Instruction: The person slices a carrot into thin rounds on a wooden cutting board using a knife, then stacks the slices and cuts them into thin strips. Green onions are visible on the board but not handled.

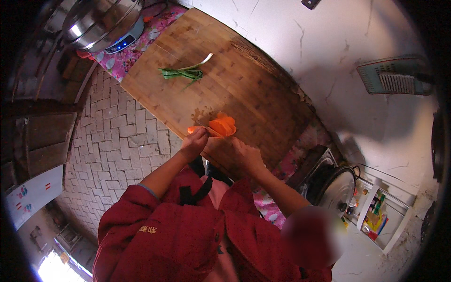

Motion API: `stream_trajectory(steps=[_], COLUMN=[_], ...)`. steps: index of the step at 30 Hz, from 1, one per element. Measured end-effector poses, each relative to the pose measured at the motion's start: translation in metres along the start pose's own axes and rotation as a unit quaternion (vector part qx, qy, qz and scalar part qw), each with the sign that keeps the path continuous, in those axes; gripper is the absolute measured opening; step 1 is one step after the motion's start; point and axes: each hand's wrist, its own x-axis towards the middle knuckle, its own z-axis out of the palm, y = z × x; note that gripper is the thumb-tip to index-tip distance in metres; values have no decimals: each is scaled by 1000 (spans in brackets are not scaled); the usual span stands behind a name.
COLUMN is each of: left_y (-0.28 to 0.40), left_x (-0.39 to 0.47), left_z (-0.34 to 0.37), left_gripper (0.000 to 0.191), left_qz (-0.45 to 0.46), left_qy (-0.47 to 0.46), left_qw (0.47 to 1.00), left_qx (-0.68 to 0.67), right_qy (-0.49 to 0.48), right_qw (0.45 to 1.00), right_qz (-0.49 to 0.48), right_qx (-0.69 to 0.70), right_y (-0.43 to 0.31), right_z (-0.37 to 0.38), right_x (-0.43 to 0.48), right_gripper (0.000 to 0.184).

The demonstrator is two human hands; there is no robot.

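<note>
At the near edge of a wooden cutting board (225,81), my left hand (195,142) pinches a thin orange piece of carrot (192,129), one end showing past the fingers. Several overlapping carrot slices (222,125) lie just beyond the fingertips, to the right. My right hand (246,153) is curled at the board's near side. Between the hands is a flat, board-coloured surface that looks like a broad knife blade (220,143); the handle is hidden in the right hand. Farther up the board rests a folded green onion (185,71) with a white end.
A steel steamer pot (102,24) stands on a lit electric cooker (125,42) at upper left. On the right are a lidded pan (333,188) and a white rack (373,211) with packets. A white wall (275,31) borders the board; brick floor (116,141) lies left.
</note>
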Motion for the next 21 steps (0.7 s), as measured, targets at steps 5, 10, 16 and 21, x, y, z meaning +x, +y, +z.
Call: stream_trajectory(steps=[5, 10, 16, 21], left_y=[8, 8, 9, 5], left_x=[6, 7, 9, 3], left_z=[-6, -7, -10, -4], left_gripper=[20, 20, 16, 18], left_qz=[-13, 8, 7, -11], left_qy=[40, 53, 54, 33], left_qw=[999, 999, 998, 999], left_qx=[0, 6, -1, -5], right_qy=[-18, -55, -78, -101], right_qw=[998, 996, 993, 993], right_qz=[-21, -10, 7, 21], right_qx=[-54, -63, -89, -52], right_y=[-4, -6, -3, 17], right_z=[0, -4, 11, 29], right_x=[-5, -3, 0, 3], right_gripper=[30, 28, 32, 36])
